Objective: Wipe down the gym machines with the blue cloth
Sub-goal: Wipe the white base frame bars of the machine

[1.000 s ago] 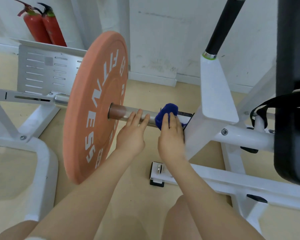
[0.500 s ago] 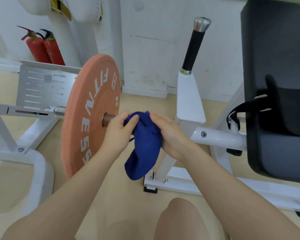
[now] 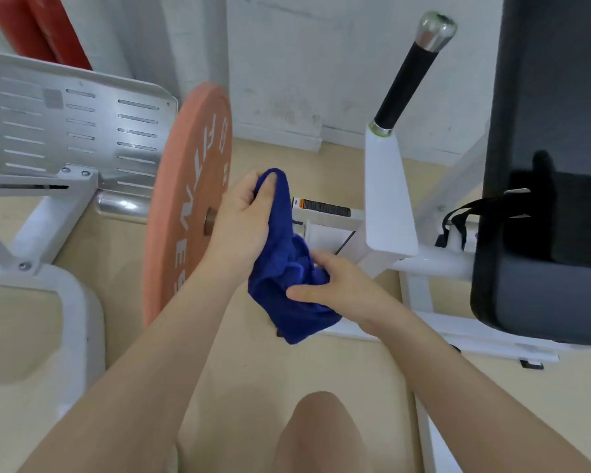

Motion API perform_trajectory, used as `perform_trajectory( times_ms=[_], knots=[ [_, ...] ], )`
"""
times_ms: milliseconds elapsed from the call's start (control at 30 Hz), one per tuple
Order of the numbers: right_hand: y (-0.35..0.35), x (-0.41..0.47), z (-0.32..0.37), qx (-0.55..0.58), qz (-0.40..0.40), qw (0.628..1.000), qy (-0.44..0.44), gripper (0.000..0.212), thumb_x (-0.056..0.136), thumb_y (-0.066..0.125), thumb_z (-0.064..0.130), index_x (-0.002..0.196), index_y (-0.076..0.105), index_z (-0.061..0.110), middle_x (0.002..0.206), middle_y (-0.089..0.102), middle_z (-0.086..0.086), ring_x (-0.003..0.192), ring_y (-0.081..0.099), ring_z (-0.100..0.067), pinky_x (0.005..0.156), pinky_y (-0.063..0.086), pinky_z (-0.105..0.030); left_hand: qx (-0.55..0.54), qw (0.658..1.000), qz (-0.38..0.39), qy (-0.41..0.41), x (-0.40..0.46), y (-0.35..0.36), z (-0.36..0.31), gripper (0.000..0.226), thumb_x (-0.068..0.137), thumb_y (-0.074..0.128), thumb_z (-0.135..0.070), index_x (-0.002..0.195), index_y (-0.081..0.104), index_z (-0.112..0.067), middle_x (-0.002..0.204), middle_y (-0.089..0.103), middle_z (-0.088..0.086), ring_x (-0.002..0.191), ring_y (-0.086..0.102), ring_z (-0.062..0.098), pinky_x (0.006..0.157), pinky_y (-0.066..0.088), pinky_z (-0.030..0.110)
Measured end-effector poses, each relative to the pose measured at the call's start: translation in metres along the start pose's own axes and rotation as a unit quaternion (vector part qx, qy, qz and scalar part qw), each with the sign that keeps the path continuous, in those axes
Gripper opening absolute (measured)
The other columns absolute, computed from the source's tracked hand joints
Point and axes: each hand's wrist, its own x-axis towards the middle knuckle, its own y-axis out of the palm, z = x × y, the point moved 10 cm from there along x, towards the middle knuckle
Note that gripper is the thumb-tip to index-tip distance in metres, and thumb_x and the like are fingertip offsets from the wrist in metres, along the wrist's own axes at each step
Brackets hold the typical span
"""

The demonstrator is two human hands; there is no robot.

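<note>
A blue cloth (image 3: 287, 295) hangs bunched between my two hands in the middle of the view. My left hand (image 3: 243, 220) grips its upper end, just in front of the orange weight plate (image 3: 185, 206) on the machine's steel sleeve. My right hand (image 3: 338, 285) holds the cloth's lower folds, fingers curled into them. The cloth is off the machine. To the right stand the white frame post (image 3: 389, 199) with its black handle (image 3: 406, 76).
A black padded seat (image 3: 543, 199) with a strap fills the right side. A slotted metal footplate (image 3: 72, 124) and white frame tubes (image 3: 65, 302) stand at the left. Red fire extinguishers (image 3: 38, 29) lean at the back wall. My knee (image 3: 321, 435) is at the bottom.
The cloth came off the steel sleeve. Both hands took hold of it and now bunch it, the left hand higher and the right hand lower. The camera moved closer.
</note>
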Motion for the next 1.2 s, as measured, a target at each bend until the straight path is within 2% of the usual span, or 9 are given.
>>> perform_trajectory(
  times_ms=[133, 267, 367, 500, 700, 833, 933, 1067, 1200],
  knots=[
    [-0.035, -0.056, 0.036, -0.005, 0.003, 1.000, 0.024, 0.014, 0.086, 0.065, 0.019, 0.086, 0.059, 0.006, 0.077, 0.059, -0.004, 0.066, 0.054, -0.013, 0.061, 0.042, -0.020, -0.084, 0.983, -0.020, -0.164, -0.008, 0.010, -0.014, 0.023, 0.097, 0.041, -0.014, 0.075, 0.048, -0.017, 0.067, 0.043, 0.000, 0.062, 0.045, 0.015, 0.061, 0.041, 0.029],
    [-0.098, -0.106, 0.061, 0.224, -0.100, 0.969, 0.013, 0.015, 0.091, 0.058, 0.018, 0.105, 0.062, 0.018, 0.094, 0.068, 0.003, 0.085, 0.064, -0.010, 0.069, 0.051, -0.018, -0.026, 0.966, -0.045, -0.255, -0.019, 0.026, -0.045, 0.028, 0.092, 0.034, -0.002, 0.101, 0.054, -0.020, 0.088, 0.056, -0.009, 0.093, 0.050, 0.016, 0.083, 0.039, 0.027],
    [-0.141, -0.127, 0.070, 0.262, -0.187, 0.946, 0.024, 0.023, 0.093, 0.057, 0.020, 0.112, 0.059, 0.009, 0.083, 0.064, -0.005, 0.073, 0.057, -0.018, 0.060, 0.047, -0.021, 0.000, 0.963, 0.079, -0.259, -0.036, 0.075, -0.081, 0.027, 0.096, 0.037, -0.010, 0.106, 0.059, -0.024, 0.106, 0.060, -0.006, 0.101, 0.054, 0.015, 0.093, 0.041, 0.031],
    [-0.183, -0.122, 0.065, 0.210, -0.289, 0.933, 0.047, 0.018, 0.093, 0.055, 0.024, 0.107, 0.055, 0.012, 0.089, 0.064, -0.004, 0.079, 0.060, -0.019, 0.066, 0.049, -0.027, -0.010, 0.895, 0.311, -0.319, -0.075, 0.149, -0.090, 0.029, 0.100, 0.034, -0.032, 0.117, 0.058, -0.036, 0.116, 0.064, -0.014, 0.108, 0.061, 0.007, 0.097, 0.042, 0.030],
    [-0.237, -0.088, 0.050, 0.146, -0.441, 0.884, 0.058, 0.040, 0.094, 0.053, 0.017, 0.125, 0.030, 0.013, 0.092, 0.055, 0.001, 0.079, 0.057, -0.020, 0.065, 0.049, -0.021, 0.102, 0.923, 0.167, -0.330, -0.007, 0.125, -0.047, 0.036, 0.098, 0.036, -0.011, 0.130, 0.047, -0.021, 0.123, 0.056, -0.004, 0.100, 0.051, 0.011, 0.068, 0.043, 0.011],
    [-0.198, -0.004, 0.072, -0.126, -0.302, 0.943, -0.053, 0.056, 0.096, 0.048, 0.018, 0.147, 0.025, 0.017, 0.135, 0.048, -0.008, 0.117, 0.048, -0.025, 0.094, 0.041, -0.036, 0.079, 0.929, 0.106, -0.345, 0.047, 0.116, -0.012, 0.039, 0.100, 0.035, -0.014, 0.138, 0.042, -0.019, 0.140, 0.044, -0.003, 0.129, 0.040, 0.013, 0.105, 0.033, 0.023],
    [-0.146, 0.034, 0.058, -0.379, -0.219, 0.898, -0.052, 0.056, 0.094, 0.036, 0.042, 0.144, 0.036, 0.015, 0.151, 0.034, -0.006, 0.139, 0.031, -0.030, 0.110, 0.026, -0.042, -0.007, 0.910, 0.081, -0.407, 0.064, 0.121, 0.016, 0.036, 0.099, 0.042, -0.020, 0.134, 0.047, -0.020, 0.138, 0.048, -0.003, 0.127, 0.046, 0.017, 0.106, 0.033, 0.030],
    [-0.157, 0.075, 0.052, -0.398, -0.199, 0.895, -0.041, 0.067, 0.089, 0.017, 0.054, 0.149, 0.023, 0.023, 0.156, 0.019, 0.003, 0.143, 0.018, -0.025, 0.114, 0.007, -0.040, -0.052, 0.910, 0.099, -0.399, 0.079, 0.135, 0.027, 0.029, 0.099, 0.041, -0.016, 0.124, 0.054, -0.024, 0.110, 0.064, -0.006, 0.094, 0.060, 0.010, 0.086, 0.048, 0.023],
    [-0.162, 0.066, 0.053, -0.394, -0.237, 0.886, -0.061, 0.054, 0.090, 0.034, 0.044, 0.139, 0.041, 0.021, 0.149, 0.037, 0.000, 0.136, 0.030, -0.025, 0.105, 0.030, -0.043, -0.026, 0.905, 0.140, -0.400, 0.091, 0.150, 0.028, 0.025, 0.100, 0.037, -0.018, 0.112, 0.057, -0.025, 0.099, 0.065, -0.010, 0.093, 0.061, 0.010, 0.082, 0.048, 0.020]
  ],
)
